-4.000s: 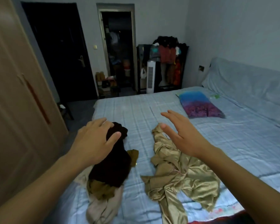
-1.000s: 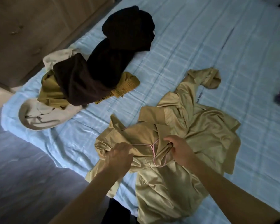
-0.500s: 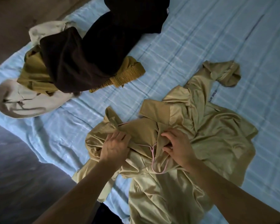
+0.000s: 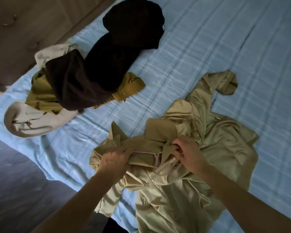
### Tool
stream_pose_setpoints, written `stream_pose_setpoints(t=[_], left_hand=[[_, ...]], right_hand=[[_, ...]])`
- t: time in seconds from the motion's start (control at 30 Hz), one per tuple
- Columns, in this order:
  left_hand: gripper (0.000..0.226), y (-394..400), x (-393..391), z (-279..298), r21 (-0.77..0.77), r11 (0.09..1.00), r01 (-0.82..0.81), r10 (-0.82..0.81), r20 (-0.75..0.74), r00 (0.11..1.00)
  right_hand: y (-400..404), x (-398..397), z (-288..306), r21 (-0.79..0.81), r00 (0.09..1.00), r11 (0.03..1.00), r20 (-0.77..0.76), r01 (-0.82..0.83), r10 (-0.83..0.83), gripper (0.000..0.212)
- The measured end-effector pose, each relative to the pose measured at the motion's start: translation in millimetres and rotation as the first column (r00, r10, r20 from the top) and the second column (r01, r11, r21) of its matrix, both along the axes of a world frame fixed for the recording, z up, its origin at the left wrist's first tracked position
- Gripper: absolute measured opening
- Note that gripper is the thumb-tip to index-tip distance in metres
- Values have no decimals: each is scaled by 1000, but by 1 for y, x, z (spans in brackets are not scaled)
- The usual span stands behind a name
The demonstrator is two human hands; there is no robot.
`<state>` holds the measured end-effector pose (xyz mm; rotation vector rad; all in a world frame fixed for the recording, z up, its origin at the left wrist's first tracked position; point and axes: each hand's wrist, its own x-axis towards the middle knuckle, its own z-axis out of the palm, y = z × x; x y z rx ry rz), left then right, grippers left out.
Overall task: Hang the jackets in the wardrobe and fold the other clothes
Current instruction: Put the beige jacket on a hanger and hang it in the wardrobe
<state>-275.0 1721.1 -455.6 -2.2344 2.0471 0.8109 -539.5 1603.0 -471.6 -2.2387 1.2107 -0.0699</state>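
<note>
Head view: gold satin jacket [image 4: 217,148] lies crumpled on the blue checked bed sheet [image 4: 225,47], shiny and creased, thin pink cord at the collar, 1 sleeve flung toward the far side; a small tag near that sleeve is too blurred to read. Left hand [image 4: 115,161] grips a bunched fold at the jacket's near-left edge, right hand [image 4: 189,154] pinches the collar just beside it. Left of the jacket, well apart, sits a pile: black garment [image 4: 124,47] over mustard garment [image 4: 129,89] and cream garment [image 4: 29,123], with the wooden wardrobe [image 4: 32,22] beyond.
</note>
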Motion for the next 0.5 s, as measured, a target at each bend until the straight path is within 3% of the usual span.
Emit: stream_pose_setpoints(t=[0.13, 0.27, 0.43, 0.5], left_hand=[[57, 3, 9, 21, -131, 988, -78, 71, -57, 996], [42, 0, 18, 46, -377, 913, -156, 137, -75, 988], [40, 4, 27, 108, -513, 854, -84, 103, 9, 995], [38, 6, 29, 142, -538, 841, -59, 88, 28, 996]], right_hand=[[-6, 3, 36, 65, 990, 997, 131, 40, -48, 22], [-7, 5, 76, 38, 971, 999, 237, 13, -22, 23], [-8, 8, 131, -63, 942, 997, 331, -34, 52, 24], [-6, 11, 156, -119, 925, 991, 364, -68, 107, 37]])
